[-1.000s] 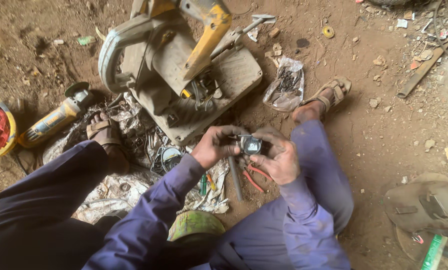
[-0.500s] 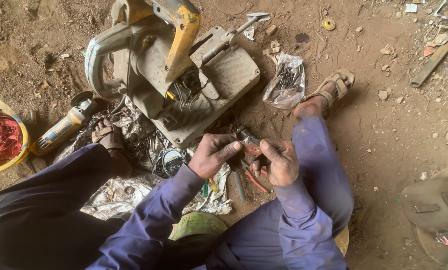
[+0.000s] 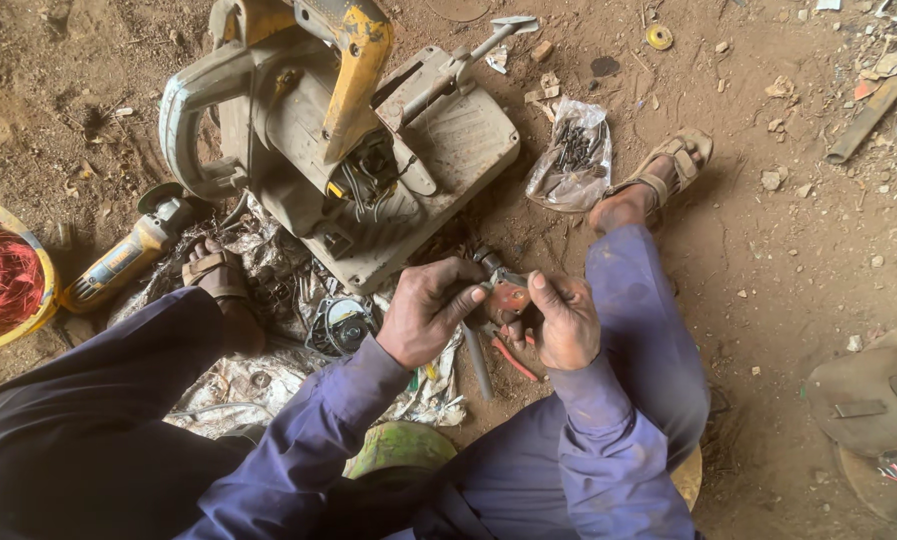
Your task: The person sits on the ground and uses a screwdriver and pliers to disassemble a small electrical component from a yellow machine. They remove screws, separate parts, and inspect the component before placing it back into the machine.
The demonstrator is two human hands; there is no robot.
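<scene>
My left hand [image 3: 426,308] and my right hand [image 3: 565,318] meet over the dirt floor, between my knees. Together they grip a small reddish-brown metal part [image 3: 509,296] with a grey end sticking out at the top. The left thumb presses on its near side, and the right thumb lies on top. Just below the hands, red-handled pliers [image 3: 513,358] and a grey tool [image 3: 476,360] lie on the ground. A dismantled yellow-and-grey chop saw [image 3: 348,140] with exposed wires stands right beyond the hands.
A yellow angle grinder [image 3: 123,255] lies at left beside a yellow bowl of red wire [image 3: 3,285]. A clear bag of dark screws [image 3: 571,155] sits by my right sandalled foot [image 3: 658,180]. Crumpled plastic sheeting [image 3: 258,340] holds small parts.
The view has shifted slightly, so the saw sits lower in frame. Both hands have stayed on the small part, turning it so its reddish side shows instead of the grey face.
</scene>
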